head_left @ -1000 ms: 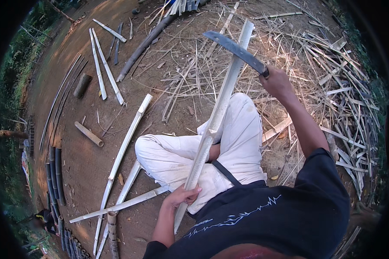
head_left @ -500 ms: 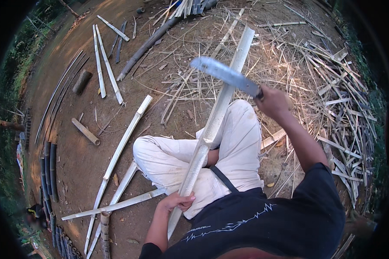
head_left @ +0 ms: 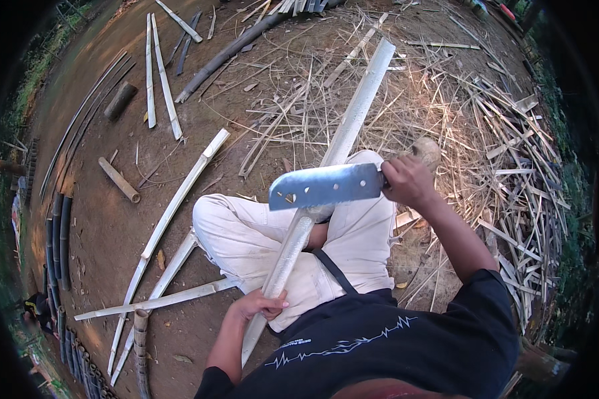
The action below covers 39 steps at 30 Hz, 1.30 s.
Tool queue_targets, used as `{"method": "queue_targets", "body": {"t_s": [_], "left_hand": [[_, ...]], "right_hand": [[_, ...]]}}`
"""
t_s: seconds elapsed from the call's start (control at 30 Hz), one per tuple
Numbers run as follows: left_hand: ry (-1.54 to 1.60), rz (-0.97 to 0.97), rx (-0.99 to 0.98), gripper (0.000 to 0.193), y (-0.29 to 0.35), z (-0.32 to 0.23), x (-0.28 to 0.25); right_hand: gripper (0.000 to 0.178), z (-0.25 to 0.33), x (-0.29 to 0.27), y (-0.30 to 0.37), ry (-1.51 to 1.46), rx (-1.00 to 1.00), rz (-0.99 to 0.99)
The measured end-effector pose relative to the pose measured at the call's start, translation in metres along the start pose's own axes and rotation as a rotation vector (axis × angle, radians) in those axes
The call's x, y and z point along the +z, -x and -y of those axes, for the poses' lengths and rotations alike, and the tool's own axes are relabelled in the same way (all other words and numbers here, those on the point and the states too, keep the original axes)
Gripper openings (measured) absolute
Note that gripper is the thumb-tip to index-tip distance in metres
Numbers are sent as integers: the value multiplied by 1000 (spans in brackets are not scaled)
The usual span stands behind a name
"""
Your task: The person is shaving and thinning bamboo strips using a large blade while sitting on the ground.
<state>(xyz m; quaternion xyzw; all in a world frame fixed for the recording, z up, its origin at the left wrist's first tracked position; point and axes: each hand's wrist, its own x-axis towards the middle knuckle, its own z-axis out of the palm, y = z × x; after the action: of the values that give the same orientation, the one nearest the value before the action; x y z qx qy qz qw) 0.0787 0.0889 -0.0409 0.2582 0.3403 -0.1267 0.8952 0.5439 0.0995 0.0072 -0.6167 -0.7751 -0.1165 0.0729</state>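
Observation:
A long split bamboo piece [head_left: 361, 106] lies slantwise across my lap, its pale hollow inner face up and its far end over the litter. Near my waist, my left hand [head_left: 262, 304] is closed around its lower part. In my right hand [head_left: 408, 182] is a broad machete [head_left: 339, 188] with several holes in the blade, gripped by a thick wooden handle. The blade lies crosswise over the bamboo's middle, near an inner node. Whether the edge touches the bamboo, I cannot tell. My light trousers [head_left: 246, 229] are under the bamboo.
More split bamboo lengths [head_left: 173, 207] lie on the dirt to my left, near a short bamboo stub [head_left: 118, 179] and dark poles [head_left: 63, 239]. Thin shavings [head_left: 299, 126] cover the ground ahead. A heap of split strips [head_left: 519, 153] lies on the right.
The machete has come down and nearer along the bamboo, from its upper part to its middle, its broad side now showing. My left hand keeps its hold. The whole view has shifted slightly.

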Motion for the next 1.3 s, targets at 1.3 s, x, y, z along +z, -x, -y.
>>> {"method": "queue_targets", "body": {"t_s": [1.3], "left_hand": [[82,-157,-80,26,31,41,-15]], "right_hand": [[36,-161,14,-116,-134,929,85]]}}
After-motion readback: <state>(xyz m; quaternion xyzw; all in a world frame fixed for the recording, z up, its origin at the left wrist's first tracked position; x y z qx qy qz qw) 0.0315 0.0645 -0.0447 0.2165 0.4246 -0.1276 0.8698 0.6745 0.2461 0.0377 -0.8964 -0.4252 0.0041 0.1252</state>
